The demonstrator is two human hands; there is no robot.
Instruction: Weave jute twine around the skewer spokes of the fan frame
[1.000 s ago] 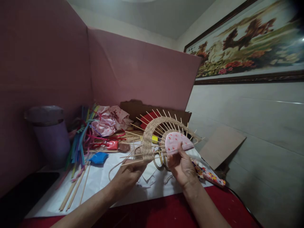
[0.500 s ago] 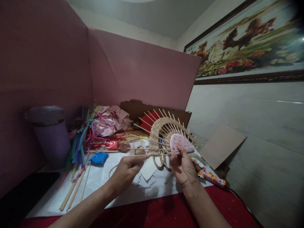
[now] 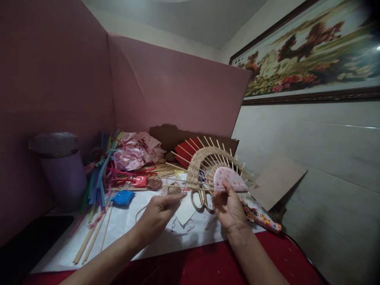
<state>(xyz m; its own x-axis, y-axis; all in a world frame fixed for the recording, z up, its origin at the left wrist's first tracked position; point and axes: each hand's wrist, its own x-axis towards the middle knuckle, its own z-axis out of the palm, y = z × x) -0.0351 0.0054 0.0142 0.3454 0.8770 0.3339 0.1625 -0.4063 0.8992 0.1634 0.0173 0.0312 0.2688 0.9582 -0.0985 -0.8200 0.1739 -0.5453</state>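
Observation:
My right hand [image 3: 230, 208] grips the lower edge of a half-round woven fan [image 3: 194, 170], thumb on its pink dotted cloth patch [image 3: 228, 180]. Thin wooden sticks spread out from the patch through a wide band of woven twine, their ends poking past it. Just left of the fan's lower corner, my left hand [image 3: 162, 211] is closed in a pinch, apparently on a thin strand of twine; its fingertips are partly hidden. Gold-handled scissors [image 3: 197, 202] lie behind and below the fan. A twine ball [image 3: 174, 189] rests beyond my left hand.
White paper [image 3: 148, 241] covers part of the red cloth [image 3: 190, 273]. Loose sticks [image 3: 92, 237], a blue packet [image 3: 123, 197], a red packet [image 3: 140, 181] and pipe cleaners [image 3: 97, 178] lie left. A purple bin [image 3: 63, 178] stands far left. Cardboard [image 3: 279, 180] leans on the right wall.
The fan has turned slightly and shifted a little right in my right hand. Its lower left corner has come away from my left fingers, which stay pinched in nearly the same place.

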